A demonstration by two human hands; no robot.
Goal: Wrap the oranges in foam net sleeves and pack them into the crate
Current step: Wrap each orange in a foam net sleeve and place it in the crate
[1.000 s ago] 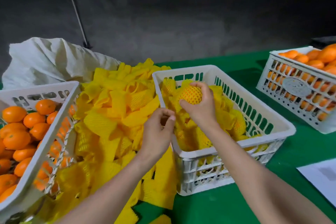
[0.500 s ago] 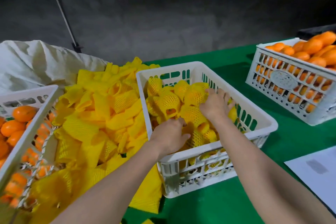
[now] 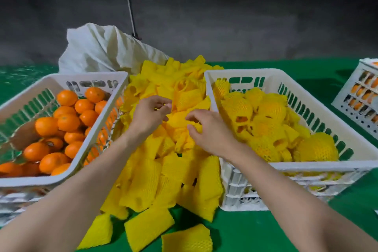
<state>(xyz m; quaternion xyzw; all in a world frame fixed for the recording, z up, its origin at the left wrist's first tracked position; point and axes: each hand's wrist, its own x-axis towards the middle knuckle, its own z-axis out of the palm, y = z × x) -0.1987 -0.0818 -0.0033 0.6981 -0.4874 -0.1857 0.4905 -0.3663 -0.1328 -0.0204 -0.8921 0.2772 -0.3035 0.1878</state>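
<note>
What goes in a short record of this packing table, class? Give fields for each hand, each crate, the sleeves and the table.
left hand: pinches at the pile of foam net sleeves
right hand: fingers curled on the same pile; grip unclear
left crate: white, holds bare oranges
right crate: white, holds sleeved oranges
far crate: at right edge, cut off, oranges inside
sack: white, behind the pile
table: green cover
</note>
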